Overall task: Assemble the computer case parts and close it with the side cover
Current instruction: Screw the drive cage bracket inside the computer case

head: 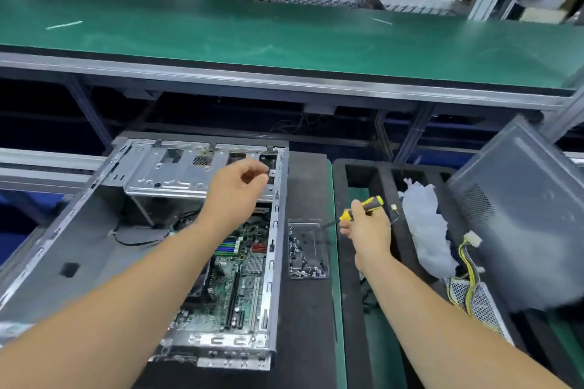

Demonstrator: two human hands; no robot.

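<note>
An open computer case lies on its side at the left, its motherboard exposed and a silver drive cage at its far end. My left hand hovers over the cage's right corner, fingertips pinched together; whether a screw sits between them I cannot tell. My right hand grips a yellow-and-black screwdriver, its tip pointing left over a clear tray of screws. The grey side cover leans upright at the right.
A black foam tray at the right holds a crumpled plastic bag and a power supply with yellow wires. A green conveyor belt runs across the back, behind a metal rail. Shelves of boxes stand beyond.
</note>
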